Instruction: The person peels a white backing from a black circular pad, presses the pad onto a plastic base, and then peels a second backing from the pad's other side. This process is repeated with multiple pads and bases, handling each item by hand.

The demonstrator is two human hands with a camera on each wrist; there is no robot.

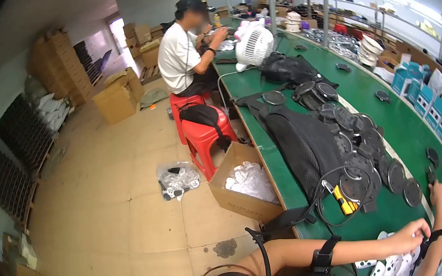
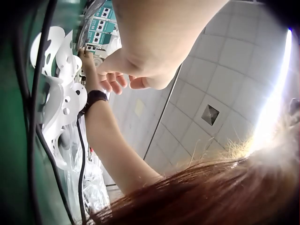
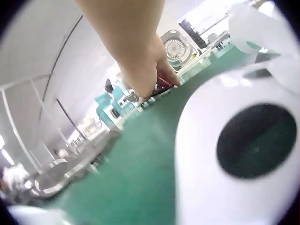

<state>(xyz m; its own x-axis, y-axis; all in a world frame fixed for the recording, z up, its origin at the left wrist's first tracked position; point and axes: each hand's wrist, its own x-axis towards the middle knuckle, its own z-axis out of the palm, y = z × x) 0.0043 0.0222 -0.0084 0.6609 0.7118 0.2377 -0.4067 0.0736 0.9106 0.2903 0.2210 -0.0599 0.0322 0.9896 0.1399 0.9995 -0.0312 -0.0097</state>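
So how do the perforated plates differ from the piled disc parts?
Colour: the perforated plates are white, the disc parts black. Shape: the plates are elongated with holes; the disc parts have round, rimmed faces. Place: the plates lie near the left hand, the disc parts farther along. Both rest on the green bench.

A person (image 1: 175,62) sits near a white fan (image 1: 257,47).

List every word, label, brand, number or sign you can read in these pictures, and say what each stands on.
No text can be read for certain.
Teal boxes: printed panels, too small to read.
Open cardboard carton: faint marking on its side, too blurred to read.
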